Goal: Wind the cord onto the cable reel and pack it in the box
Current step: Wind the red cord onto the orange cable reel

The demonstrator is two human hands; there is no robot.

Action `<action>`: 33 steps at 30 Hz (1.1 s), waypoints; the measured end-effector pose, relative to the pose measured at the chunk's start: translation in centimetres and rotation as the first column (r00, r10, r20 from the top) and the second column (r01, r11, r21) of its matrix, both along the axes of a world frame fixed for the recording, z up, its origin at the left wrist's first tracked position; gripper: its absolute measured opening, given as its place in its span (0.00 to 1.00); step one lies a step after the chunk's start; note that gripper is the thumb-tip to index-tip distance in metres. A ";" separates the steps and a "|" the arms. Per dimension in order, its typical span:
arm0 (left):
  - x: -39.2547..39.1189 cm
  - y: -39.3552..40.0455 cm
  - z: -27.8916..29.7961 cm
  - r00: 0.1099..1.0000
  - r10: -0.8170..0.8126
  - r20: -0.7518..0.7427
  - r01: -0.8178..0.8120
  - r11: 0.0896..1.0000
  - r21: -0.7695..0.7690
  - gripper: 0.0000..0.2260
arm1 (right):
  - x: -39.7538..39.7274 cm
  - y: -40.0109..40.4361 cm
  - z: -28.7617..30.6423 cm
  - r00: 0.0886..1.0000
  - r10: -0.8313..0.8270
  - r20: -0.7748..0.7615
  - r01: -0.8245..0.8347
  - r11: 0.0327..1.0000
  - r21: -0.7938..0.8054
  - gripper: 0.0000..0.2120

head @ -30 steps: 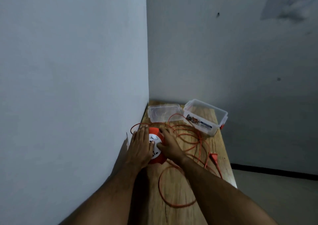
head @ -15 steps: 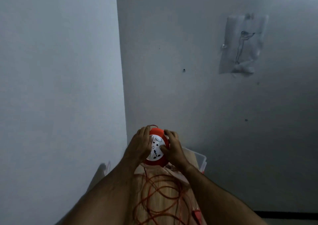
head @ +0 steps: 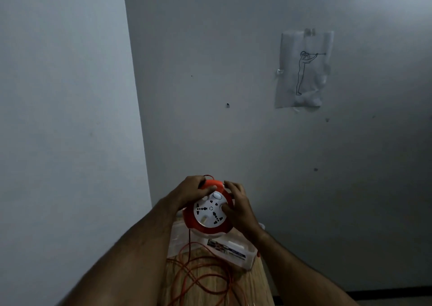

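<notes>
Walls: two plain grey walls meet at a corner; a paper sketch (head: 304,69) of a standing figure is taped up on the rt.

Table (head: 254,287): wooden, narrow, pushed into the corner. Loose orange cord (head: 205,280) lies on it in tangled loops, unwound; one strand rises to the reel.

Box (head: 236,252): clear plastic, open, at the table's far end, below and just behind the raised reel. Contents: a printed label or card shows inside; nothing else I can tell. Its lid (head: 177,235) lies beside it, left.

Cable reel (head: 210,211): orange w/ white socket face, held up off the table, face tilted toward the holder, axis roughly pointing back at them. Left hand (head: 187,192) grips the upper-left rim, fingers curled over it. Right hand (head: 236,206) clasps the rt rim, thumb on the white face.

Judgement: winding barely begun. Cord hangs from the reel's lower-left, so left hand is nearer to feed; rt hand is placed to turn the face.
</notes>
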State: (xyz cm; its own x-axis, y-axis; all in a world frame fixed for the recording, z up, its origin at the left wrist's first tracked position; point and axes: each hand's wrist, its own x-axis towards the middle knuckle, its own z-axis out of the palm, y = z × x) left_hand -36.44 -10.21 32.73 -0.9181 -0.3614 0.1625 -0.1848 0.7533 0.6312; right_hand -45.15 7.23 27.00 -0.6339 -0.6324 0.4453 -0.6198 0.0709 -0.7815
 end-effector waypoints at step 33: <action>2.8 -4.1 -4.8 0.997 0.066 -0.027 -0.062 0.990 0.128 0.18 | 8.6 -4.8 -4.3 0.734 -0.004 -0.679 0.330 0.876 0.351 0.47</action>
State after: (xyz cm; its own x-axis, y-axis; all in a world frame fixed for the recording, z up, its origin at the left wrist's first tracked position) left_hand -33.64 -14.33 27.96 -0.8875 -0.4391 0.1401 -0.2088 0.6540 0.7271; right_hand -36.52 2.38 22.72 -0.4095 -0.7662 0.4952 -0.8954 0.4415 -0.0575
